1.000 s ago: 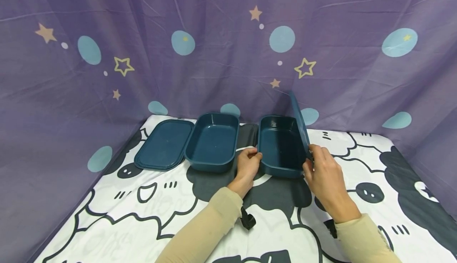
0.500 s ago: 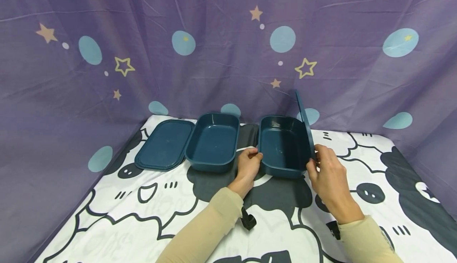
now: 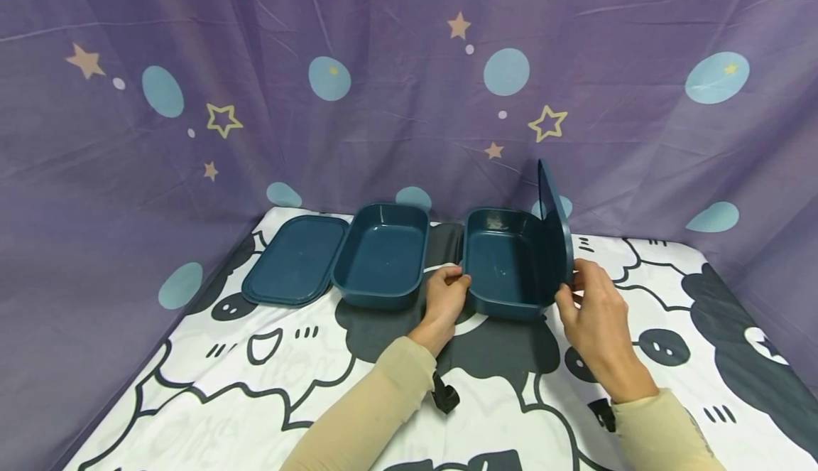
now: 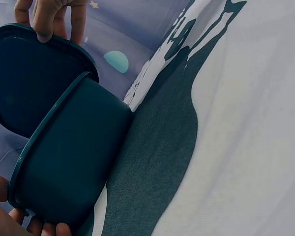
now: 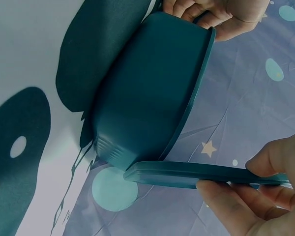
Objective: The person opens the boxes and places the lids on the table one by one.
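Observation:
A teal rectangular food container (image 3: 505,309) stands uncovered on the right of the cloth. At its left near corner my left hand (image 3: 443,304) grips the rim and side; in the left wrist view the thumb is at the rim and the fingers (image 4: 48,229) lie low on the wall. My right hand (image 3: 594,318) pinches a matching lid (image 3: 561,240) between thumb and fingers. That lid stands nearly upright along the container's right side, its inner face towards the container. In the right wrist view the lid's edge (image 5: 187,172) meets the container's rim.
A second open teal container (image 3: 381,254) stands to the left, overlapping another flat lid (image 3: 297,258) in this view. A purple curtain (image 3: 409,87) hangs behind the cartoon-print cloth (image 3: 307,386).
My right hand has moved right with the lid, which has swung outward from leaning over the container to nearly upright, showing its inner face. My left hand has stayed in place.

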### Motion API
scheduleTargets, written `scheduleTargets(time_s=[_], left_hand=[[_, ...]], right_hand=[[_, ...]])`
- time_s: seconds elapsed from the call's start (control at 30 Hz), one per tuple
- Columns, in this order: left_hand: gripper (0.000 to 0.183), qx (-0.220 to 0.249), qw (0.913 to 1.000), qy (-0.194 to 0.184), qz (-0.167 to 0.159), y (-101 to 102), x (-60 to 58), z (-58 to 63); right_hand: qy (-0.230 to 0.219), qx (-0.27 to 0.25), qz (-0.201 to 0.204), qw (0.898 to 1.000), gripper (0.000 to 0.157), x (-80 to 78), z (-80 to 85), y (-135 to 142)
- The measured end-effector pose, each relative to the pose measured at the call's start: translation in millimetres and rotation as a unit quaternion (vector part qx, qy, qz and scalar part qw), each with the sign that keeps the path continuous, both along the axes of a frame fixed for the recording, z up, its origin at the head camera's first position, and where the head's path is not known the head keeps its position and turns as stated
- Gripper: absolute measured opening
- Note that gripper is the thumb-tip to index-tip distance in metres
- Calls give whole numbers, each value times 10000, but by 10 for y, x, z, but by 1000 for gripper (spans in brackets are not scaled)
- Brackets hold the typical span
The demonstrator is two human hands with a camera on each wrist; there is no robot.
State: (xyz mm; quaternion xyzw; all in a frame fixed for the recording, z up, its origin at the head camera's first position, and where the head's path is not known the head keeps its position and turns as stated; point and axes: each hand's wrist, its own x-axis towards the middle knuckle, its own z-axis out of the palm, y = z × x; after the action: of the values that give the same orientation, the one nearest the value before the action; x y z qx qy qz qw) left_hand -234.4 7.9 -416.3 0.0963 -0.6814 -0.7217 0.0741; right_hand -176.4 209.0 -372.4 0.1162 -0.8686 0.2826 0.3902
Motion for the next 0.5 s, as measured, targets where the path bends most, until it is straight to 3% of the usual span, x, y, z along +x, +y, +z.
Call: scheduleTargets(time_s=[0.5], left_hand=[[26,-11,10000,70,17,-1,2,-3]], right_hand=[[-160,-358,-32,9992,31,10,5,36]])
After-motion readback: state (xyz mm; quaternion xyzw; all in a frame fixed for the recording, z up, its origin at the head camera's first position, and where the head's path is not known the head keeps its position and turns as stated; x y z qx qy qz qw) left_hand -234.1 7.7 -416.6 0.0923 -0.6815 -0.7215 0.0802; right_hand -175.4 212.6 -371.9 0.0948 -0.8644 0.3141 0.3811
